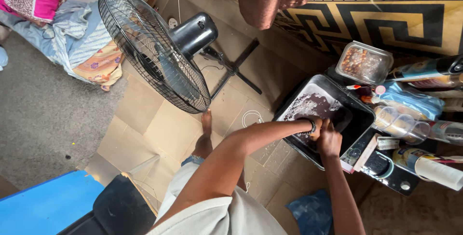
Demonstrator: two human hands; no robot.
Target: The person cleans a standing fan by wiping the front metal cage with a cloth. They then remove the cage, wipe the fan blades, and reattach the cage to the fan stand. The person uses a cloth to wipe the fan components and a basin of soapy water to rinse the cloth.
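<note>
Head view: both hands' fingers [324, 128] down inside dark tray [359, 112]; grip hidden, cannot tell.

Both hands [324, 133] together, arms outstretched.

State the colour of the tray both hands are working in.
The tray is black, with a dark purplish-brown mass inside; the head view shows it.
</note>
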